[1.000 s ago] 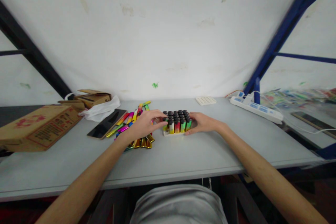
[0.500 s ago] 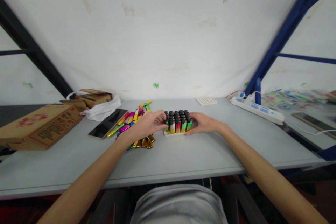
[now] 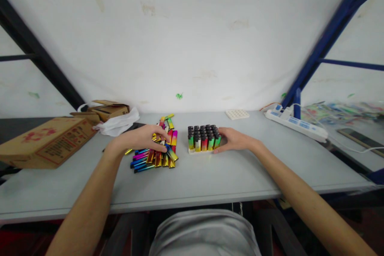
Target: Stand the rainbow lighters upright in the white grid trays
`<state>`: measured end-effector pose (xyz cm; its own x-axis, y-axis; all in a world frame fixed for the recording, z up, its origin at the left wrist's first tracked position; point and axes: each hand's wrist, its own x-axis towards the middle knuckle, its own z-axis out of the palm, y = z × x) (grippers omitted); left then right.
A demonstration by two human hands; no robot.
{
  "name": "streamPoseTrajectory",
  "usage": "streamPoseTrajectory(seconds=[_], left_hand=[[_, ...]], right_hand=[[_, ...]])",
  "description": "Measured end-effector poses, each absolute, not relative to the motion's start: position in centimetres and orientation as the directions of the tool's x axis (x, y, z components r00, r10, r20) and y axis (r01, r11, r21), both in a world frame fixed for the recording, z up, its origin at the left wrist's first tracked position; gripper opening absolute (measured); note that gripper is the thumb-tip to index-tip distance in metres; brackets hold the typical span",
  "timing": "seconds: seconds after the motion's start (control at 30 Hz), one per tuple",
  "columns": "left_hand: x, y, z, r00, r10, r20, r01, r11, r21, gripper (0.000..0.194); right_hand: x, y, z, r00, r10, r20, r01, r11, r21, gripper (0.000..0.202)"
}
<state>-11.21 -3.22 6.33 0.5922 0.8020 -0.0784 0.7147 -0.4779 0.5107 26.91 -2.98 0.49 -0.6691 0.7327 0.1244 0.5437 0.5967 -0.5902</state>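
Note:
Rows of lighters [image 3: 204, 142] with black tops and coloured bodies stand upright, packed in a low white tray [image 3: 201, 152]. My right hand [image 3: 234, 140] grips the right end of this block, thumb in front and fingers behind. To the left lies a loose pile of shiny metallic lighters [image 3: 144, 160] in gold, blue, pink and red. My left hand [image 3: 146, 138] hovers over the pile with thumb and fingers apart. A blue and gold lighter [image 3: 172, 153] lies just by its thumb tip. Part of the pile is hidden beneath that hand.
A white tray with holes [image 3: 237, 114] lies at the back by the wall. Left are a cardboard box [image 3: 45, 140], a white plastic bag [image 3: 118, 123] and a partly covered dark phone [image 3: 136, 127]. A power strip [image 3: 297, 125] and another phone [image 3: 360, 139] are on the right.
My left hand has moved left from the end of the lighter block to above the pile. A lighter now shows at the block's left front corner. My right hand stays in place.

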Motion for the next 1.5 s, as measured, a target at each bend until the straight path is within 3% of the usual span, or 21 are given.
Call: streamPoseTrajectory(seconds=[0.13,0.27,0.47,0.57,0.77,0.93,1.17,1.37,1.5], left_hand=[[-11.4,-3.4,5.9,0.603,0.789,-0.118,0.736,-0.494,0.463,0.044],[-10.6,-3.0,5.0,0.660,0.742,-0.115,0.680,-0.525,0.512,0.030],[-9.2,-3.4,5.7,0.661,0.748,0.055,0.606,-0.576,0.549,0.026],[-8.9,-4.0,6.7,0.563,0.810,0.164,0.555,-0.517,0.651,0.029],[-8.3,-4.7,7.4,0.309,0.913,0.267,0.131,-0.319,0.939,0.035],[-6.4,-4.9,6.4,0.353,0.907,0.231,-0.217,-0.161,0.963,0.031],[-3.2,-5.0,4.1,0.372,0.927,0.044,-0.207,0.036,0.978,0.030],[-2.4,-4.7,3.3,0.356,0.934,-0.028,-0.120,0.075,0.990,0.049],[-2.4,-4.8,2.9,0.331,0.943,0.018,-0.073,0.007,0.997,0.053]], right_hand=[[26.9,-3.0,0.5,-0.674,0.728,0.126,0.538,0.600,-0.593,0.065],[26.9,-3.0,0.5,-0.662,0.740,0.119,0.553,0.589,-0.589,0.066],[26.9,-3.0,0.6,-0.676,0.725,0.132,0.534,0.606,-0.590,0.064],[26.9,-2.9,0.4,-0.670,0.729,0.136,0.541,0.606,-0.584,0.064],[27.0,-2.6,0.1,-0.669,0.734,0.119,0.571,0.609,-0.550,0.066],[27.0,-2.7,0.2,-0.682,0.722,0.118,0.561,0.620,-0.549,0.064],[27.0,-2.8,0.3,-0.678,0.725,0.123,0.548,0.610,-0.573,0.066],[27.0,-2.8,0.3,-0.676,0.726,0.124,0.548,0.608,-0.574,0.065],[27.0,-2.7,0.3,-0.690,0.712,0.133,0.534,0.624,-0.570,0.065]])
